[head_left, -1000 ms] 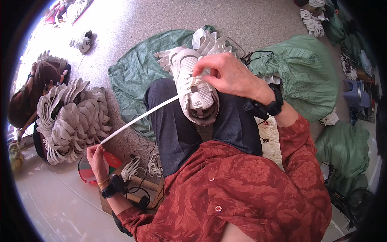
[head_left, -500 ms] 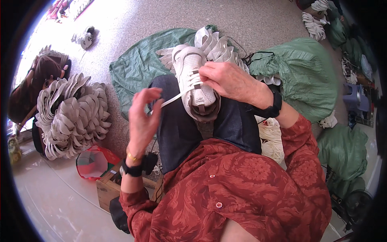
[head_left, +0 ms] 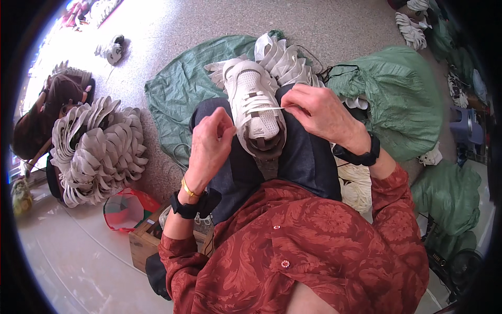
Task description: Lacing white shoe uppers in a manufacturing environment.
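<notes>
A white-grey sneaker point(head_left: 248, 78) rests between my knees, its toe pointing away and its heel opening toward me. White lacing crosses its tongue. My right hand point(head_left: 325, 115) is beside the shoe's right edge, thumb and forefinger pinched on the end of a white shoelace point(head_left: 267, 109) that runs taut from the eyelets. Left of the shoe, my left hand point(head_left: 210, 145) is raised with its fingers curled together near the collar; whether a lace end is between them cannot be made out.
Stacks of grey-white shoe uppers point(head_left: 104, 157) stand at the left. More white pieces point(head_left: 285, 63) lie on a green sheet point(head_left: 178, 83) beyond the shoe. A stuffed green sack point(head_left: 392, 104) sits at the right. Near my left elbow are a wooden box point(head_left: 144, 246) and a red bag point(head_left: 125, 209).
My right hand has moved right and slightly down, drawing a lace out sideways. My left hand has shifted right toward the shoe, its fingers curling in; the lace that stretched toward it no longer shows.
</notes>
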A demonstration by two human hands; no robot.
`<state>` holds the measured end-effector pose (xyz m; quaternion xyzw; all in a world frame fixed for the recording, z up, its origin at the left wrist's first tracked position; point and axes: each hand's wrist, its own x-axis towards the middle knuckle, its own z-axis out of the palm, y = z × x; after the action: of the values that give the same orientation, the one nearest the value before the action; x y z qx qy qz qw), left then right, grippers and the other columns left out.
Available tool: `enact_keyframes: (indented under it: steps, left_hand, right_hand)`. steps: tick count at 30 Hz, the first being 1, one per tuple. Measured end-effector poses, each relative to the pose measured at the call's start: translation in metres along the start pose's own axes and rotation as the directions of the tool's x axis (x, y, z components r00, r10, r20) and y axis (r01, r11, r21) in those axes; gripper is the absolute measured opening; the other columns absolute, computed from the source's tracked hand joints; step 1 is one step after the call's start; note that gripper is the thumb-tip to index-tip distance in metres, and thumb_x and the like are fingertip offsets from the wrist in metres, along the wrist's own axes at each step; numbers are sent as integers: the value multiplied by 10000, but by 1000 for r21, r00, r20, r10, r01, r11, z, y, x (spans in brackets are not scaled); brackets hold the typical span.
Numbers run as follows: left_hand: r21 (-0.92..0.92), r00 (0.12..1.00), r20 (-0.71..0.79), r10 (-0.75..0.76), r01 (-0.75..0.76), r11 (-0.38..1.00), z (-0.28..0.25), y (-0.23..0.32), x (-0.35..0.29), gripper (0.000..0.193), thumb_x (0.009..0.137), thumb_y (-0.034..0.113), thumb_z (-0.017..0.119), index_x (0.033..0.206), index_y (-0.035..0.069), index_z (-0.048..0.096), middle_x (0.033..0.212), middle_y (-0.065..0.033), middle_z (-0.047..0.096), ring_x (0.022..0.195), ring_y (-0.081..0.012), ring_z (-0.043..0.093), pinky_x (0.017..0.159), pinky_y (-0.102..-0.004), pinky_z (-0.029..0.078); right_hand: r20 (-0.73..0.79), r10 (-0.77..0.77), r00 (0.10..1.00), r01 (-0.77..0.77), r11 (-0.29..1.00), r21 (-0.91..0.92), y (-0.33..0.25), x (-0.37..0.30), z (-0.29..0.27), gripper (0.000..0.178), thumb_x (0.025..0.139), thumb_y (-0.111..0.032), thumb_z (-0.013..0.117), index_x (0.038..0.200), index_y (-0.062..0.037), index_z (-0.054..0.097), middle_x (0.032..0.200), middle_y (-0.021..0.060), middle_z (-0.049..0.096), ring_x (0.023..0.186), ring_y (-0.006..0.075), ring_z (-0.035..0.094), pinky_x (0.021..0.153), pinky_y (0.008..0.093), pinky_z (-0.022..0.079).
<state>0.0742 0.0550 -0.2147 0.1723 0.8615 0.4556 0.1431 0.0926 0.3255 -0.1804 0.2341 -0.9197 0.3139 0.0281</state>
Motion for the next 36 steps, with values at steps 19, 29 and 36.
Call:
enact_keyframes:
  steps: [19,29,36]
  left_hand:
    - [-44,911,-185,369,-383,923,20,38,32,112,844,40,647,914,15,564,818,-100,572,774,-276,522,688,-374,443]
    - [-427,953,-287,98,-219,877,-18,16,13,327,986,323,556,923,2,552,771,-80,510,714,-176,487,666,-320,404]
    - [-582,952,-297,71,-240,777,-36,12,-4,403,1044,395,471,937,15,553,838,-35,581,797,-107,532,741,-272,435]
  right_hand:
    - [-154,-5,988,14,998,60,-36,-3,-18,146,829,12,686,953,-34,626,830,105,624,733,320,642,622,387,508]
    - [-129,160,979,-127,965,229,-31,-24,-27,213,842,74,656,1024,-31,695,834,112,652,703,241,667,618,337,529]
    - [-156,170,973,-135,968,213,-15,-22,-21,251,871,100,589,1074,-16,682,908,120,664,695,189,672,606,305,552]
